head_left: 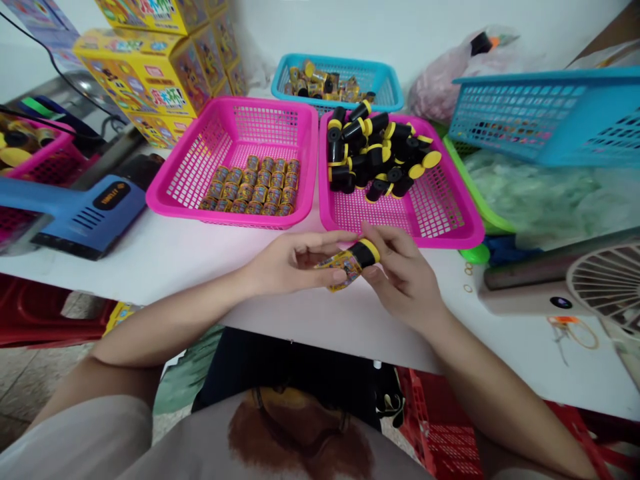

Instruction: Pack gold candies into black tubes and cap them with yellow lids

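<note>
Between my two hands, over the front of the white table, is a small black canister with a yellow lid (364,253). A printed yellow plastic sleeve (345,267) covers its lower part. My left hand (295,263) pinches the sleeve, thumb on the near side. The fingers of my right hand (403,273) close round the lidded end. Just beyond, a pink basket (403,227) on the right holds a loose heap of black canisters with yellow lids (375,150). In the left pink basket (195,157), several canisters in printed wrap (257,190) stand in rows.
A blue heat gun (95,207) lies at the left. Yellow printed boxes (150,73) are stacked behind it. A blue basket (340,63) of small printed pieces stands at the back. At the right are another blue basket (520,120), a fan (600,280) and rubber bands (469,279).
</note>
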`<move>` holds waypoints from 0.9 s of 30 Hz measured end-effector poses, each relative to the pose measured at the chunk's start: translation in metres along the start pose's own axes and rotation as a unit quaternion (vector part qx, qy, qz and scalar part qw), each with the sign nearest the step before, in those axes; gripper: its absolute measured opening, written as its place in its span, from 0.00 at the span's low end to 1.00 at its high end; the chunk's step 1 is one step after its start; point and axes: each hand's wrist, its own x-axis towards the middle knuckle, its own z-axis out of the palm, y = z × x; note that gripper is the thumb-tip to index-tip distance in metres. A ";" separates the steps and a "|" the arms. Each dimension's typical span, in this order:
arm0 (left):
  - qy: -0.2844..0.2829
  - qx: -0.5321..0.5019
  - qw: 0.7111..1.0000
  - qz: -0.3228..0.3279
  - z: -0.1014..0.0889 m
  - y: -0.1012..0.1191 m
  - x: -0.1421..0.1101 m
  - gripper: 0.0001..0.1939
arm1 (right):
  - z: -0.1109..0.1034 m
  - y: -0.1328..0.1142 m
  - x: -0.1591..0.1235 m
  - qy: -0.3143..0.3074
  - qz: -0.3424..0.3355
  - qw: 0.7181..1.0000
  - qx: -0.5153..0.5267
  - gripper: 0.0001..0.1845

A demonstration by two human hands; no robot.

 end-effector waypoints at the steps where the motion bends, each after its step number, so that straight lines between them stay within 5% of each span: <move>1: -0.010 -0.048 0.999 -0.014 0.001 0.000 0.000 0.33 | 0.001 0.000 0.000 -0.015 -0.007 1.000 0.004 0.30; 13: 0.005 -0.253 0.961 -0.108 0.006 -0.002 0.000 0.50 | 0.000 -0.006 -0.001 -0.080 0.016 0.984 0.157 0.27; 17: 0.026 -0.253 0.962 -0.105 0.005 -0.001 0.001 0.53 | 0.007 -0.009 -0.003 -0.085 -0.019 0.994 0.073 0.31; 21: 0.069 -0.214 0.972 -0.070 0.012 -0.006 0.005 0.53 | 0.015 -0.021 -0.005 0.022 -0.034 0.996 -0.075 0.45; 27: -0.018 -0.177 0.984 -0.016 0.033 -0.017 0.006 0.40 | 0.023 -0.031 -0.006 0.039 -0.082 0.994 -0.067 0.33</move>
